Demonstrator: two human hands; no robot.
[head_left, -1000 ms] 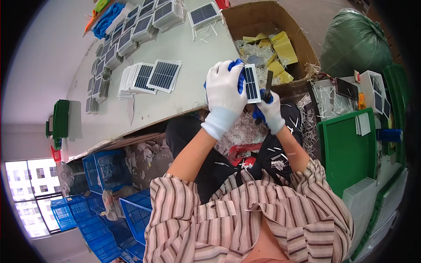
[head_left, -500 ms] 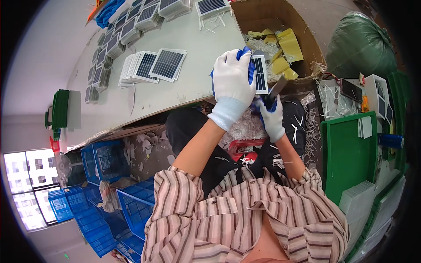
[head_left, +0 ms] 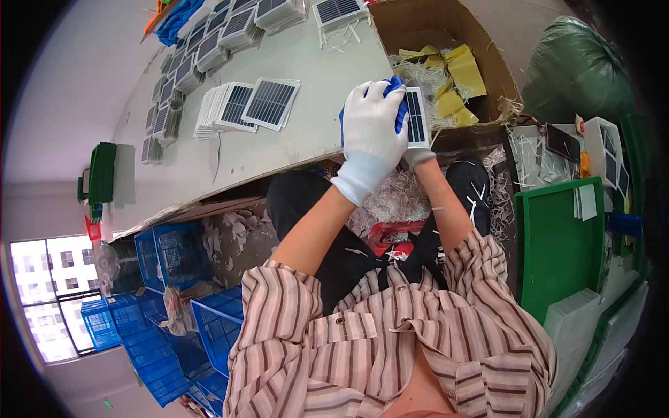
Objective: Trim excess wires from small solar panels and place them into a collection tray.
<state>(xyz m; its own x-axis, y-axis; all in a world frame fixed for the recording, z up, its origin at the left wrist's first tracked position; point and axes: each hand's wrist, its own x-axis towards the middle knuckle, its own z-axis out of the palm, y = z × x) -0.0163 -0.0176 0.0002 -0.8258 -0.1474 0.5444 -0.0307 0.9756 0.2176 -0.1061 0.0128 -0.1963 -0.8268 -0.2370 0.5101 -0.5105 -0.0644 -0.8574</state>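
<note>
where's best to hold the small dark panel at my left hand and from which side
Probably its left side, coming from the left, where your left hand holds it: the small dark panel is thin and flat, and its long right edge is free of fingers.

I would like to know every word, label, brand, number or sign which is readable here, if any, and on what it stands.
No readable text anywhere in this view.
Solar panel in the left hand: dark cells and pale lines, no legible lettering.
Blue cylinder at the right: any marking is too blurred to read.
Yellow pieces in the cardboard box: no legible lettering.
</note>
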